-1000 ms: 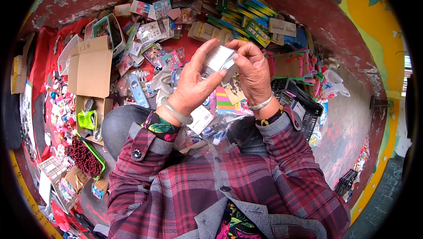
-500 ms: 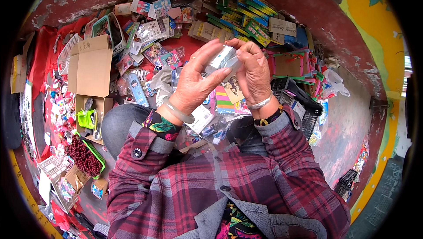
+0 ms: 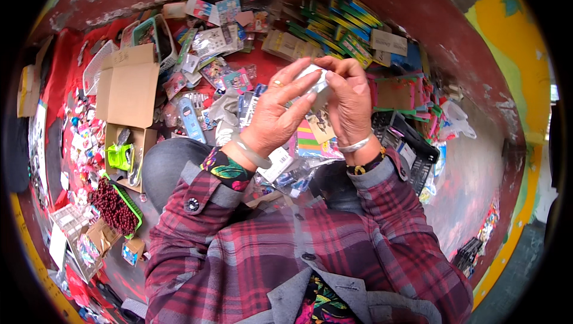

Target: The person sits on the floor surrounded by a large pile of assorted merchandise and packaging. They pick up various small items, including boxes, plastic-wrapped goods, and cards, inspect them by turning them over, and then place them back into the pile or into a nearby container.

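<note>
Both my hands meet in front of me around a small whitish, see-through packet point(image 3: 320, 83), boxy in shape. My left hand point(image 3: 276, 112) grips its left side, the fingers lying over the top. On the other side, my right hand point(image 3: 351, 98) pinches the upper right corner between thumb and bent fingers. Much of the packet is covered by fingers. Beneath the hands lie a striped colourful sheet pack point(image 3: 316, 142), a card with a dark figure point(image 3: 321, 126) and a white box point(image 3: 276, 164).
An open cardboard box point(image 3: 146, 142) holds a bright green item point(image 3: 119, 157) at left. Dark red beads point(image 3: 111, 206) fill a green tray below it. A black crate point(image 3: 421, 148) stands at right. Yellow-green boxes point(image 3: 346, 19) pile up by the wall.
My left fingers have shifted over the packet and now cover more of it. It has tilted a little, and the right hand has turned slightly around its corner.
</note>
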A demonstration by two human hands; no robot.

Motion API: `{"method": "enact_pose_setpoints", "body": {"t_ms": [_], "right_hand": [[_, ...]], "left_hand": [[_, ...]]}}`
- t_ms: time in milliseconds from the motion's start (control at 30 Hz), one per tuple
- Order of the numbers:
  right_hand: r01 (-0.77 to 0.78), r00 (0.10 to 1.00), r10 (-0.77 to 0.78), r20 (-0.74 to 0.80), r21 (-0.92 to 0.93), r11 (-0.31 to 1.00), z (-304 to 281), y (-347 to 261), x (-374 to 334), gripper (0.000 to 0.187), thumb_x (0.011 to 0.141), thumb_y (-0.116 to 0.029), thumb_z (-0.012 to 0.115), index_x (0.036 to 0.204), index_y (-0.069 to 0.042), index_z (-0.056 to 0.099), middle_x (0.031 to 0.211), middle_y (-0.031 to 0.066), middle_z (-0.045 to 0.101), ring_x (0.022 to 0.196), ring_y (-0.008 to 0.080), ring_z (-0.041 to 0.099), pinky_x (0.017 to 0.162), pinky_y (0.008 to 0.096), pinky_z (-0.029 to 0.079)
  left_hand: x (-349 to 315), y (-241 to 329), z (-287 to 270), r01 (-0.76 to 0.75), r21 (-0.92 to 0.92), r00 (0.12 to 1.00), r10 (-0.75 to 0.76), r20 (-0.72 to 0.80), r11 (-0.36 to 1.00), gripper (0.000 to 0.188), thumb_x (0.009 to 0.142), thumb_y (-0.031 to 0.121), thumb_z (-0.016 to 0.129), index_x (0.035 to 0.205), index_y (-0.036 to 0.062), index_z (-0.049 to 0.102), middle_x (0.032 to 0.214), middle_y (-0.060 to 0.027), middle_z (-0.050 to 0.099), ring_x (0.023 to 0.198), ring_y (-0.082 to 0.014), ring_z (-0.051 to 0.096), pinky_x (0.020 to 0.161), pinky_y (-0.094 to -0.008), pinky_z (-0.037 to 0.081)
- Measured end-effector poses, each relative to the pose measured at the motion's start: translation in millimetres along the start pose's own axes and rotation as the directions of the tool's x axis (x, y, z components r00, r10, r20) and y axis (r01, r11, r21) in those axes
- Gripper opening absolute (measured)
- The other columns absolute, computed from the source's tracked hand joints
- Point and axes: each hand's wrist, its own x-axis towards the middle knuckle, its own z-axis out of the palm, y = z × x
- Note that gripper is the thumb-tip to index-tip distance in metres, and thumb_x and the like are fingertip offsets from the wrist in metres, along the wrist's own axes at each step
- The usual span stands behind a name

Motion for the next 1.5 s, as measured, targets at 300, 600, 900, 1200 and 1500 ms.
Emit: {"method": "enact_pose_setpoints", "body": {"t_ms": [300, 600, 900, 1200, 1500], "right_hand": [[-0.279, 0.941, 0.311, 0.135, -0.213, 0.937, 10, -28, -4, 0.052, 0.087, -0.036, 0.061, 0.124, -0.001, 0.048, 0.109, 0.0057, 0.057, 0.098, 0.0122, 0.055, 0.085, 0.0247, 0.043], [-0.175, 0.982, 0.186, 0.033, -0.217, 0.96, 20, -10, -4, 0.042, 0.086, -0.029, 0.065, 0.114, -0.002, 0.05, 0.1, 0.0058, 0.058, 0.09, 0.013, 0.057, 0.08, 0.0259, 0.047], [-0.047, 0.955, 0.115, 0.272, -0.244, 0.969, 72, -2, -23, 0.057, 0.086, -0.032, 0.064, 0.127, -0.003, 0.038, 0.117, 0.0125, 0.052, 0.106, 0.0186, 0.051, 0.093, 0.0299, 0.04], [-0.186, 0.887, 0.43, 0.169, -0.722, 0.666, 45, -21, -30, 0.029, 0.089, -0.013, 0.056, 0.115, 0.001, 0.056, 0.108, 0.007, 0.061, 0.101, 0.0131, 0.057, 0.08, 0.0243, 0.045], [-0.494, 0.707, 0.707, 0.019, -0.702, 0.513, -7, 5, -29, 0.021, 0.09, -0.015, 0.054, 0.102, 0.0, 0.062, 0.099, 0.0038, 0.064, 0.091, 0.013, 0.061, 0.077, 0.025, 0.045]], "left_hand": [[-2, 15, -6, 0.043, -0.255, 0.999, -0.038, 0.024, 0.966, 0.047, 0.09, 0.017, 0.049, 0.134, 0.0044, 0.04, 0.145, -0.0156, 0.025, 0.134, -0.0247, 0.027, 0.107, -0.0357, 0.025], [-7, 38, -8, 0.313, 0.03, 0.947, -0.31, -0.09, 0.949, 0.064, 0.082, 0.029, 0.061, 0.13, -0.0064, 0.038, 0.133, -0.0282, 0.034, 0.126, -0.0314, 0.036, 0.1, -0.037, 0.034], [-29, 77, -69, 0.314, -0.101, 0.944, -0.322, -0.076, 0.944, 0.063, 0.074, 0.014, 0.071, 0.125, -0.0069, 0.042, 0.108, -0.0124, 0.057, 0.1, -0.0162, 0.055, 0.083, -0.0277, 0.047], [-155, -57, -239, 0.415, -0.599, 0.545, -0.714, -0.439, 0.685, 0.035, 0.081, 0.02, 0.065, 0.11, 0.001, 0.057, 0.102, -0.0068, 0.063, 0.091, -0.0142, 0.06, 0.08, -0.0267, 0.047], [-227, -235, -223, 0.312, -0.831, 0.186, -0.888, -0.421, 0.46, 0.03, 0.078, 0.025, 0.063, 0.106, 0.0135, 0.059, 0.096, -0.0073, 0.061, 0.081, -0.0259, 0.06, 0.068, -0.0424, 0.049]]}}
